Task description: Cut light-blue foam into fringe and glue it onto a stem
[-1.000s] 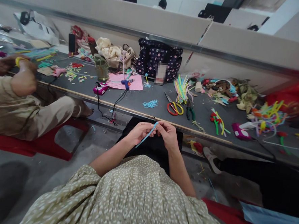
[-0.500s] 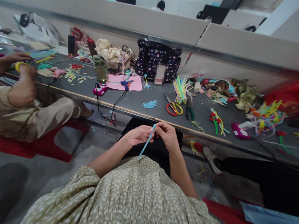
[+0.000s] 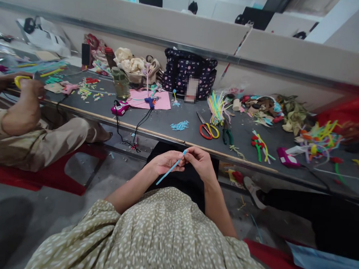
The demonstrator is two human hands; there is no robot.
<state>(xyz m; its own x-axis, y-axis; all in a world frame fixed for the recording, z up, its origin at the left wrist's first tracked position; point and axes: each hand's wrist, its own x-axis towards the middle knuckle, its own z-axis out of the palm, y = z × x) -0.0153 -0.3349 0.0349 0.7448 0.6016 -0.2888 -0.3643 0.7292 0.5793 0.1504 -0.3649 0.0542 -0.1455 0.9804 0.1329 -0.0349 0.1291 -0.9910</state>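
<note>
A blue strip (image 3: pixel 168 173) is in the person's two hands, above the lap and on the person's side of the table (image 3: pixel 155 127). It slants from the fingertips, where its upper end looks bent or thickened, down leftward to a free end near the left forearm. The table's front edge (image 3: pixel 143 127) runs just beyond the fingers, close to the knuckles; there is open room around the strip's free end, between the forearms.

The left hand (image 3: pixel 169 162) lies palm inward, fingers curled and pointing right, its thumb and fingertips closed on the strip near the top. The right hand (image 3: pixel 200 162) comes from the other side, wrist bent, thumb and forefinger pinching the upper end. Both elbows are bent, the forearms converging in front of the shirt (image 3: pixel 167 231).

Past the edge, a stretch of dark tabletop leads to a small pile of blue pieces (image 3: pixel 180 125). Right of it lie scissors (image 3: pixel 209 131) and pliers (image 3: pixel 227 134), with a bundle of coloured stems (image 3: pixel 216 109) behind. Left of the pile, a glue gun (image 3: pixel 150 102) rests on a pink sheet (image 3: pixel 165 99); a dotted bag (image 3: pixel 179 71) stands behind. Far left, a co-worker's hand (image 3: pixel 32 87) is near yellow handles (image 3: pixel 18 81).
</note>
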